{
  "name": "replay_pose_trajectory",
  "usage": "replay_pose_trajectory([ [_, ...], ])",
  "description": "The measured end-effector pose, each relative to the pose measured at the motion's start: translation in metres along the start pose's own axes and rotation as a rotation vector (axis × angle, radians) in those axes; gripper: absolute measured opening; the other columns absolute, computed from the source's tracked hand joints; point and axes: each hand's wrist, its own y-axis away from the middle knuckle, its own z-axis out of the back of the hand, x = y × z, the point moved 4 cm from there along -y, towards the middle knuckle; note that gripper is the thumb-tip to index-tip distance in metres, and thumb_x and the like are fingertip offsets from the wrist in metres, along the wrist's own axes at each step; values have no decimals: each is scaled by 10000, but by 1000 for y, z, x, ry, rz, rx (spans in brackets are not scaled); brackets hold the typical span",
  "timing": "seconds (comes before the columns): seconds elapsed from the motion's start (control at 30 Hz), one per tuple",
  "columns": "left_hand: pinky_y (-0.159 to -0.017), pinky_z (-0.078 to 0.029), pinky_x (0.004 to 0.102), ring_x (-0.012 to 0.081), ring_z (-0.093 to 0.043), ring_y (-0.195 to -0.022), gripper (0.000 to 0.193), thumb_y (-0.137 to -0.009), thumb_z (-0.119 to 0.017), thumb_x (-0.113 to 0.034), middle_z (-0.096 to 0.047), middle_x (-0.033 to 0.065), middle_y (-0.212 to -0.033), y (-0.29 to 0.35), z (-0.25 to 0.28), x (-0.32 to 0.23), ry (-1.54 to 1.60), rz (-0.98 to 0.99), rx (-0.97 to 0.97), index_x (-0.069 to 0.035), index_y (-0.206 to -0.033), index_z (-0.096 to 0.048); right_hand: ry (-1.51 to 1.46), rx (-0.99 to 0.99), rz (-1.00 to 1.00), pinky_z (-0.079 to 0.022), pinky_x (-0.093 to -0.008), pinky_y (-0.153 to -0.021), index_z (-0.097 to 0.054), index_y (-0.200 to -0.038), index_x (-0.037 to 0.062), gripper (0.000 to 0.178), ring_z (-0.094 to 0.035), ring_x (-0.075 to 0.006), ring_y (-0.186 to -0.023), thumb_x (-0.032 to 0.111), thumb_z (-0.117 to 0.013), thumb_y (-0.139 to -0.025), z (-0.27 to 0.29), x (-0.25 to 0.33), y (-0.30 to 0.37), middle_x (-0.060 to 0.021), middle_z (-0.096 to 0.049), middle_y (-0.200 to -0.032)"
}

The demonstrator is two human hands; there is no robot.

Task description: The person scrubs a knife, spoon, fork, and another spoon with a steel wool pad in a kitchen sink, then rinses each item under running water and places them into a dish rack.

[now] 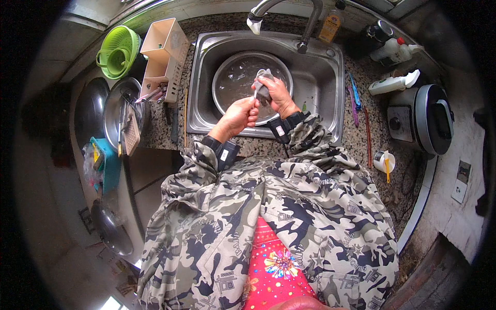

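Note:
Over a round metal basin (221,98) of water in the steel sink, my right hand (279,96) is closed around a wet grey cloth (262,93). To its left and slightly nearer me, my left hand (241,114) is closed, thumb and fingers pinched together close to the cloth. A thin pale bit shows at its fingertips; whether it is a utensil's end or part of the cloth I cannot tell. Both hands are above the water, the cloth bunched and folded in the right palm.
The steel sink (330,111) has a curved faucet (312,26) behind it. Left stand a beige utensil holder (164,57), green baskets (118,51) and metal lids (92,111). Right are bottles (392,84), a cooker (426,119), chopsticks (368,137) and a white cup (381,161).

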Motion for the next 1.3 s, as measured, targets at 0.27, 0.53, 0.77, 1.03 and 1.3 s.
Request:
replay_pose_trajectory([
  [0.27,-377,-268,209,49,-315,-427,208,-983,-383,-245,-366,-61,-579,-3,12,-4,-372,-205,-365,-99,-863,-469,-7,-16,-26,-491,-283,-650,-612,-903,10,144,-612,-153,-698,134,-555,-857,-15,-18,7,-95,-657,-810],
  [0.53,-707,-444,242,82,-550,-775,324,-896,-576,-288,-632,5,-832,4,56,-63,-765,-518,-458,6,-1005,-656,324,114,36,-446,-240,-631,-621,-914,19,153,-567,-91,-700,155,-618,-844,-17,-30,3,-24,-626,-806],
  [0.77,-698,-475,237,78,-590,-757,214,-910,-575,-287,-638,-15,-879,-10,58,-36,-334,-369,-366,-84,-941,-632,402,283,29,-430,-217,-629,-642,-954,23,172,-527,-48,-722,159,-623,-850,-26,-30,3,22,-614,-828],
  [1.03,-701,-502,276,137,-635,-760,253,-931,-531,-303,-667,46,-857,-2,80,-29,-285,-458,-419,-64,-936,-613,475,383,-80,-431,-209,-643,-660,-967,17,185,-545,-58,-720,146,-625,-839,-22,-25,5,13,-626,-816],
  [1.3,-650,-537,314,215,-667,-730,226,-953,-484,-258,-662,124,-836,40,107,-53,-83,-622,-622,-48,-915,-558,550,389,-49,-436,-232,-591,-668,-858,16,139,-546,-77,-637,140,-621,-815,-7,-22,2,2,-619,-728],
])
